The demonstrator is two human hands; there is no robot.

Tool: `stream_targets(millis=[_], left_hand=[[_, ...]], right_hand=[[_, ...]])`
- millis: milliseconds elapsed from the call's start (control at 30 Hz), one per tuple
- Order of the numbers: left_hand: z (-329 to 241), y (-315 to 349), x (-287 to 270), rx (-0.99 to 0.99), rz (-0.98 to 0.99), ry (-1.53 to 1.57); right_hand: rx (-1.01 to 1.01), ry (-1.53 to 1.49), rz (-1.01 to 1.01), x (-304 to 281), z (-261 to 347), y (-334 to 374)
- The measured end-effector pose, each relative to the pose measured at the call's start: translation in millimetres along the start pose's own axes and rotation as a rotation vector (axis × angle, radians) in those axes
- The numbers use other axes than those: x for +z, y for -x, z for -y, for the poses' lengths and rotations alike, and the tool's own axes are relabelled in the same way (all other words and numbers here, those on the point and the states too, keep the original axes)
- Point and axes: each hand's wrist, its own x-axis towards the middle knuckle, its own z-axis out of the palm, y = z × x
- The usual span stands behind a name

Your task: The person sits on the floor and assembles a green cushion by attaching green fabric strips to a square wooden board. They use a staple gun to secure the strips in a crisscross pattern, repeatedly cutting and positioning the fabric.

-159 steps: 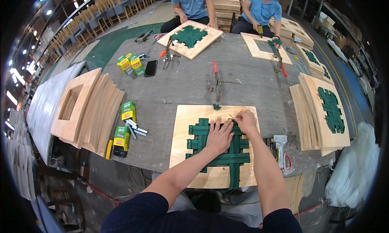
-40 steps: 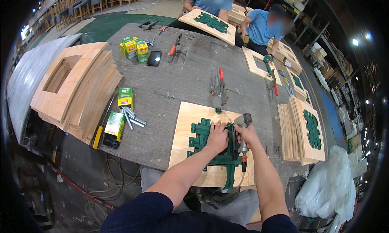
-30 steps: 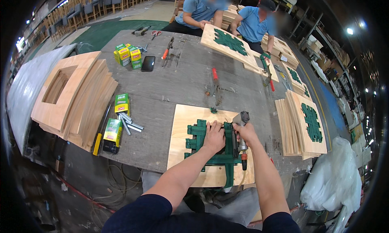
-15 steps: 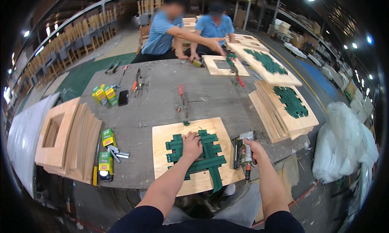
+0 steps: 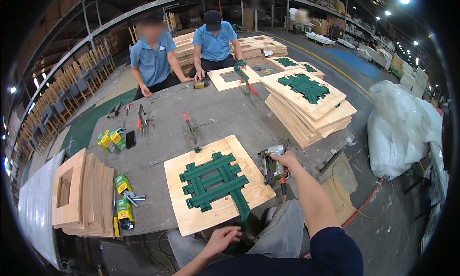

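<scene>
A square plywood panel lies at the table's near edge, with its central opening crossed by woven green webbing straps. One strap end hangs over the panel's near edge. Just below that edge is my left hand, fingers loosely curled and slightly apart, close to the hanging strap; I see nothing held in it. My right hand is wrapped round the grip of a pneumatic staple gun, beside the panel's right edge. An air hose runs down from the gun.
Stacked wooden frames stand left, beside staple boxes. More panels are piled right. Pliers, a phone and small boxes lie on the table. Two people sit opposite. Plastic-wrapped bundle at right.
My left hand has left the webbing and moved down below the panel's near edge. The panel is turned slightly. Across the table, a co-worker's outstretched arm has drawn back, and a webbed panel rests on the right pile.
</scene>
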Motion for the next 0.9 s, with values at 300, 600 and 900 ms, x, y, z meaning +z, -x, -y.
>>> stream_targets(millis=[300, 600, 900], left_hand=[[34.0, 25.4, -8.8, -0.290, -0.014, 0.068], [28.2, 10.4, -9.6, -0.333, -0.104, 0.285], [32.6, 9.0, -21.7, -0.349, -0.418, 0.690]], right_hand=[[-0.585, 0.336, -0.315, -59.1, 20.8, 30.3], [-0.444, 0.397, -0.811, -223.3, 46.1, -50.4], [-0.179, 0.590, -0.623, -249.4, 62.1, -116.1]])
